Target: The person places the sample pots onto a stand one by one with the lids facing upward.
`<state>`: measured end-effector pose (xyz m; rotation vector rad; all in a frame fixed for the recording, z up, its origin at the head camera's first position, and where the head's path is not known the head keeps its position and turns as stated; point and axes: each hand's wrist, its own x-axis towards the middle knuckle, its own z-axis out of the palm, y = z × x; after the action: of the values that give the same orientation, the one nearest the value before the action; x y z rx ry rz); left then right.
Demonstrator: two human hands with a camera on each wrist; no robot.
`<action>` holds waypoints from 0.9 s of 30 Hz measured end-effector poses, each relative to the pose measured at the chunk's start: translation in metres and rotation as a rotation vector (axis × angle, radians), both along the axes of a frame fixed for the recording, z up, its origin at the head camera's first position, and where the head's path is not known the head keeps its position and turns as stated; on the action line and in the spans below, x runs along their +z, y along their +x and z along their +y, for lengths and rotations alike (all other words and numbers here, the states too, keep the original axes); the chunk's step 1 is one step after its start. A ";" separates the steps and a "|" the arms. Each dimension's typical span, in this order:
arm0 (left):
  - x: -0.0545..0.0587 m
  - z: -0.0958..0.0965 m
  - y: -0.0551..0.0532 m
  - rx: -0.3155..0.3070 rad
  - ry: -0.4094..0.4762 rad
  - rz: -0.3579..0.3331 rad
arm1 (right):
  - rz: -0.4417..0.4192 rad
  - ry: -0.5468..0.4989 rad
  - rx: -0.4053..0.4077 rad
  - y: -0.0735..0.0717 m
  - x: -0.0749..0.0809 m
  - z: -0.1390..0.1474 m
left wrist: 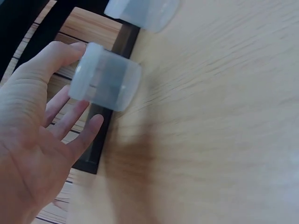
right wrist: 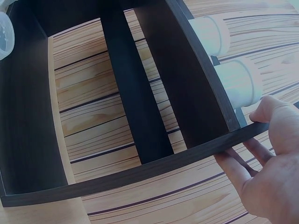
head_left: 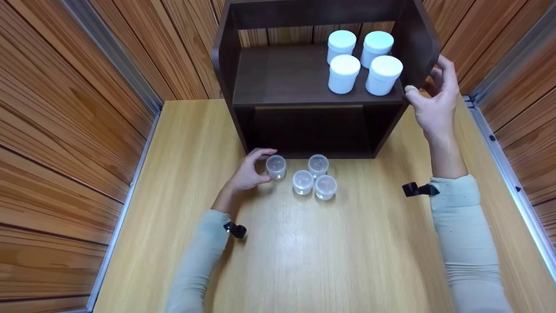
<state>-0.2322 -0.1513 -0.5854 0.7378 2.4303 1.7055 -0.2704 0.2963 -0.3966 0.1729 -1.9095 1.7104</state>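
Note:
My left hand (head_left: 249,171) is at a small clear jar (head_left: 276,167) with a frosted lid, near the front of a dark brown shelf unit (head_left: 278,74). Thumb and index finger lie on either side of this jar (left wrist: 105,78); in the left wrist view the other fingers spread beside it. My right hand (head_left: 438,98) grips the shelf's right side panel, thumb on the inner side and fingers outside, as the right wrist view also shows along the panel edge (right wrist: 187,156). Close by on the upper shelf stand several white lidded jars (head_left: 384,76).
Right of the left hand, three more clear jars (head_left: 303,182) stand grouped on the light wooden table (head_left: 278,261). The shelf's lower compartment (head_left: 308,130) faces me. Wood-panelled walls (head_left: 65,130) with metal edging enclose the table at the sides and back.

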 end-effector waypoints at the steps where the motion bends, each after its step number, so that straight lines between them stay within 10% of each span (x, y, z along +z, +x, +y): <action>1: -0.002 0.001 0.000 0.006 -0.009 -0.001 | -0.001 0.001 0.001 0.000 0.000 0.000; 27: -0.010 0.011 0.000 0.051 -0.004 -0.160 | -0.023 0.013 -0.010 0.001 0.000 0.001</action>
<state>-0.2322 -0.1406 -0.5954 0.5208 2.3624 1.7057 -0.2694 0.2969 -0.3963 0.1488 -1.9353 1.7010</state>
